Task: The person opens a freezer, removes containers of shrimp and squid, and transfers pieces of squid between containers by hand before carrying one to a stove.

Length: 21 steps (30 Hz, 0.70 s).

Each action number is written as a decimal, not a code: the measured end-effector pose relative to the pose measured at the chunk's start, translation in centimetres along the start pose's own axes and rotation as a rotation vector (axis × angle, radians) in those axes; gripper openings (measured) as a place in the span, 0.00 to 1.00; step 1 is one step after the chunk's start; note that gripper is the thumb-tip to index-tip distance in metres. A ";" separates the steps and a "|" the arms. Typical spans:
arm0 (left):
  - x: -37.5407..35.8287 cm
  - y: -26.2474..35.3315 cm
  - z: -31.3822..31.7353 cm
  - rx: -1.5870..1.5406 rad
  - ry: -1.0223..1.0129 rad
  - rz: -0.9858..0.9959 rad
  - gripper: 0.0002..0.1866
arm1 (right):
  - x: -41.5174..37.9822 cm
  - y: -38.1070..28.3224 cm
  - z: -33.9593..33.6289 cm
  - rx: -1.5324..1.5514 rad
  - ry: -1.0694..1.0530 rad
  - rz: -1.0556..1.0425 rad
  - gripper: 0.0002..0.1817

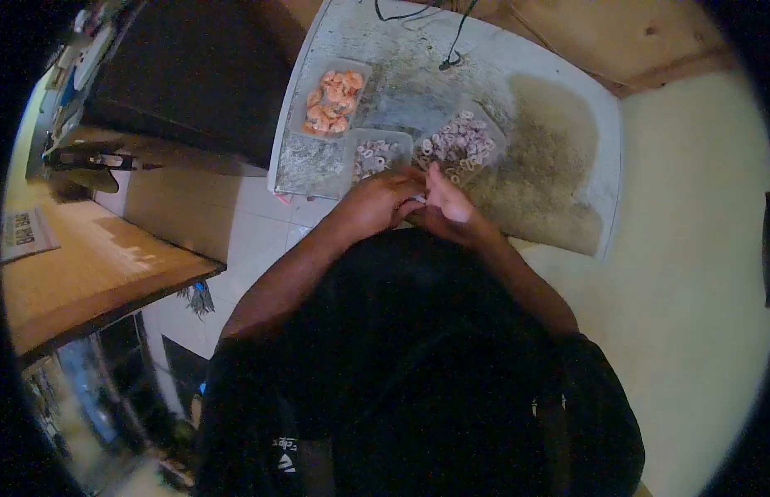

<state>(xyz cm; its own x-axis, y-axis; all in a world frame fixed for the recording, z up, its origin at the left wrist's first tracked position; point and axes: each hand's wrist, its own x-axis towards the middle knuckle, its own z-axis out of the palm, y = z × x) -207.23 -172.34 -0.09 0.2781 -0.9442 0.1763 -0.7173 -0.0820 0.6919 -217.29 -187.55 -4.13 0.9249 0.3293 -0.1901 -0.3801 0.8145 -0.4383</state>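
My left hand [377, 203] and my right hand [449, 203] meet close to my body, at the near edge of the worn table [310, 170]. Fingers of both are bent together around something small and pale that I cannot make out. Just beyond them, a clear tray of pale rings [469, 137] sits at an angle, partly covered by my right hand. Beside it, a second clear tray holds fewer pale rings [375, 153]. Farther back on the left stands a clear tray of orange shrimp [334, 101].
A dark cord [453, 60] lies at the table's far edge. The table's right side has a large brown stain [551, 157]. Left are a dark cabinet [186, 74] and a wooden surface [95, 265]; a pale wall [691, 248] stands right.
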 end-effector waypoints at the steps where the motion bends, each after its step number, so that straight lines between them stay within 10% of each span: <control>1: 0.6 -0.1 0.3 -0.003 -0.013 0.019 0.11 | -1.0 -0.3 0.2 -0.019 0.136 0.007 0.28; 3: 1.8 -1.0 0.9 -0.004 -0.033 0.042 0.11 | -2.7 -1.4 -0.8 -0.033 0.271 0.009 0.29; 5: 3.3 -2.3 1.9 0.118 0.093 -0.031 0.11 | -4.5 -3.4 -3.2 -1.179 0.663 -0.266 0.20; 7: 5.3 -1.7 0.9 0.152 0.054 -0.087 0.11 | -5.8 -5.8 -4.6 -1.299 0.811 -0.378 0.15; 17: 7.5 -4.4 2.7 0.241 0.027 -0.042 0.10 | -4.5 -12.8 -8.5 -1.816 0.737 -0.456 0.15; 21: 4.6 -4.1 1.3 0.302 -0.017 0.001 0.11 | -3.4 -13.9 -5.6 -2.088 0.616 0.049 0.19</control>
<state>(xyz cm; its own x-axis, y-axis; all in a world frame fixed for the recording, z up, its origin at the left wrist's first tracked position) -203.86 -176.80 -3.03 0.2682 -0.9493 0.1638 -0.8757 -0.1694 0.4521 -215.23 -202.63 -2.30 0.9600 -0.1714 -0.2216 -0.2503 -0.8797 -0.4043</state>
